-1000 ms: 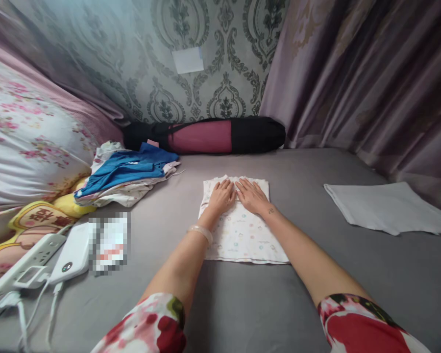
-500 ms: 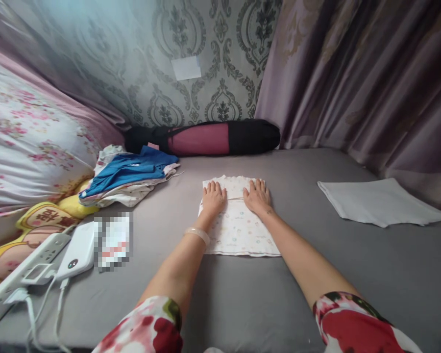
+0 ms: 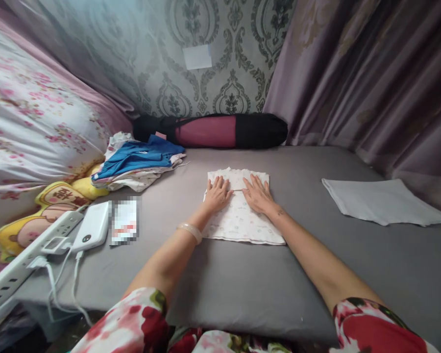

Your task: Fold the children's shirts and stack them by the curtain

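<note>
A folded white garment with a small pastel print (image 3: 246,223) lies flat on the grey sheet (image 3: 238,279). My left hand (image 3: 218,192) rests palm down on its upper left part, fingers stretched out and spread. On the upper right part lies my right hand (image 3: 257,193), also flat with fingers apart. A fold edge of the cloth shows between the two hands. Neither hand grips anything.
At the left are piled clothes with a blue garment (image 3: 139,157) on top, a yellow plush pillow (image 3: 29,233), a power strip (image 3: 29,260) and a white power bank (image 3: 91,225). A black-and-maroon bag (image 3: 209,131) lies along the wall. Folded white cloth (image 3: 382,201) lies right.
The view has shifted a little, so the surroundings sit slightly differently in it. Both hands stay flat on the garment, with their fingers turned and spread somewhat more.
</note>
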Motion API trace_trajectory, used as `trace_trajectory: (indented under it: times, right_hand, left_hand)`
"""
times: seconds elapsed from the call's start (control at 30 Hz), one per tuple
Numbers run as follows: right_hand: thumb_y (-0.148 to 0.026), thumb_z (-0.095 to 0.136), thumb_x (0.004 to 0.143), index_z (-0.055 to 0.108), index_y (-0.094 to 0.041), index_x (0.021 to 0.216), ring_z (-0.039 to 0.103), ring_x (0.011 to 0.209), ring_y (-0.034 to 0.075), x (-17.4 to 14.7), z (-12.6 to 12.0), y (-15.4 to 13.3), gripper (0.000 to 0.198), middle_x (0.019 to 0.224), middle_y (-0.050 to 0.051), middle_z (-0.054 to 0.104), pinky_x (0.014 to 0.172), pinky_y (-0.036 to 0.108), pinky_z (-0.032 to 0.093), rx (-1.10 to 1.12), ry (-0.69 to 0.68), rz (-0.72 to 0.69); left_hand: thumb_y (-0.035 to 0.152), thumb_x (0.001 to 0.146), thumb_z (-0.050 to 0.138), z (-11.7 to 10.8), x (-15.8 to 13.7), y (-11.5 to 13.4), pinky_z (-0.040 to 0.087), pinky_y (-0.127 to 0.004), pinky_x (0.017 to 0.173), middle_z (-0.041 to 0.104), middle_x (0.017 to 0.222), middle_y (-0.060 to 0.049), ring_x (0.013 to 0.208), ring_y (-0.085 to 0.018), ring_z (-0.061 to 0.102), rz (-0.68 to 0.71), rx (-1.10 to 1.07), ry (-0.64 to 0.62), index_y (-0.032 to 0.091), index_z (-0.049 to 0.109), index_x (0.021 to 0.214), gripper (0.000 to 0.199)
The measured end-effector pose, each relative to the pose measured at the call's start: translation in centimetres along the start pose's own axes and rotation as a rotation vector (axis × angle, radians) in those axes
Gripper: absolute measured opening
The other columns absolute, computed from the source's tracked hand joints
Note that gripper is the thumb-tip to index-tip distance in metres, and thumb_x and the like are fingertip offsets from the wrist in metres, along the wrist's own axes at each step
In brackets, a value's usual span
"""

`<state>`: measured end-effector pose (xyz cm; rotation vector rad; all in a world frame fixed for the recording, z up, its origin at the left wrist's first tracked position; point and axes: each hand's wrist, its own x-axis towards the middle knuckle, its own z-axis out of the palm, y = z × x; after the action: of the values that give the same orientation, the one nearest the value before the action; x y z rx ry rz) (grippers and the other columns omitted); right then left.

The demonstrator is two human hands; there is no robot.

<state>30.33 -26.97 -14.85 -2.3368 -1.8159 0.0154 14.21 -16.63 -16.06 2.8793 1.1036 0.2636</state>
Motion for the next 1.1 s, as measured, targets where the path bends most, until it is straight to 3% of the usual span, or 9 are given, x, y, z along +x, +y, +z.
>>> trace_trajectory:
  times: [0.2,0.53,0.67,0.87,1.1]
  right_hand:
    - [-0.044,0.021,0.099,0.03,-0.023,0.151,0.014,0.147,0.026,-1.5,0.4,-1.1,0.056,0.159,0.011,0.02,0.117,0.053,0.011,0.017,-0.095,-0.089]
    - [-0.04,0.023,0.099,0.031,-0.021,0.151,0.014,0.147,0.025,-1.8,0.7,-0.9,0.055,0.159,0.01,0.021,0.117,0.052,0.011,-0.013,-0.078,-0.093]
    - [-0.04,0.024,0.099,0.03,-0.02,0.151,0.01,0.147,0.026,-3.5,0.3,-1.0,0.056,0.16,0.011,0.016,0.117,0.052,0.009,-0.002,-0.1,-0.148]
    - [-0.046,0.026,0.099,0.025,-0.023,0.153,0.006,0.148,0.026,-7.1,-0.9,-2.1,0.059,0.161,0.01,0.012,0.117,0.052,0.01,0.041,-0.183,-0.28]
    - [-0.045,0.029,0.098,0.026,-0.021,0.153,0.009,0.147,0.027,-7.9,-0.2,-2.1,0.06,0.16,0.012,0.015,0.118,0.051,0.006,0.018,-0.173,-0.287]
  left_hand:
    - [0.049,0.099,0.022,-0.8,-1.6,-0.3,0.016,-0.05,0.118,0.026,0.158,-0.012,0.147,-0.026,0.019,0.076,-0.009,-0.095,0.019,0.032,0.148,0.059]
    - [0.049,0.099,0.021,-0.2,-2.0,-0.7,0.018,-0.046,0.118,0.027,0.157,-0.012,0.147,-0.025,0.019,0.112,0.004,-0.048,0.018,0.033,0.148,0.059]
    - [0.051,0.099,0.023,-0.6,-3.5,-0.7,0.014,-0.049,0.118,0.022,0.158,-0.014,0.147,-0.026,0.015,0.158,0.003,-0.062,0.016,0.03,0.149,0.061]
    - [0.058,0.097,0.021,-1.9,-6.8,-0.2,0.013,-0.048,0.118,0.02,0.158,-0.016,0.148,-0.027,0.012,0.32,-0.068,-0.179,0.014,0.026,0.15,0.069]
    - [0.07,0.09,0.027,-1.7,-7.9,-0.5,0.006,-0.045,0.119,0.014,0.16,-0.014,0.148,-0.025,0.008,0.346,-0.075,-0.232,0.018,0.019,0.152,0.082]
